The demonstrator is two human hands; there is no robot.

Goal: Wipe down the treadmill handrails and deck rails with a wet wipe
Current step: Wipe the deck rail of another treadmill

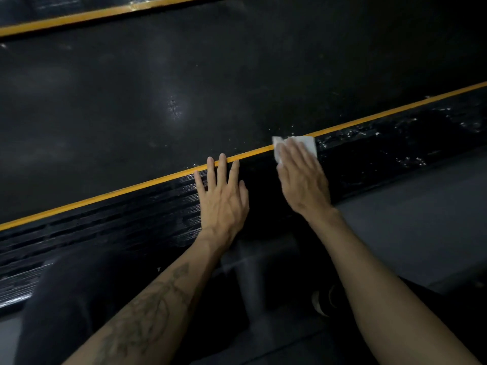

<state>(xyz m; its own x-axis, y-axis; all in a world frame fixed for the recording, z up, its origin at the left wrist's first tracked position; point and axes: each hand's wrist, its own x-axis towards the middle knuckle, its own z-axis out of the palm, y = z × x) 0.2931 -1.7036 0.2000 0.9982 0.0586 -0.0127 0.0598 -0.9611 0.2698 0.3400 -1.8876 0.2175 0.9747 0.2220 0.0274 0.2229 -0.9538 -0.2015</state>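
Now R hand (303, 177) flat on wipe (305, 144), deck rail (369, 159)

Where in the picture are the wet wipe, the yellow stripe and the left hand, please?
wet wipe (305, 144), head view, on the white corner showing past the fingertips.
yellow stripe (105, 195), head view, on its stretch left of the hands.
left hand (222, 198), head view, on the back of the hand.

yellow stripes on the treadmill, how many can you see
2. One stripe runs along the near deck rail, under both hands; the other stripe crosses the top left, beyond the belt.
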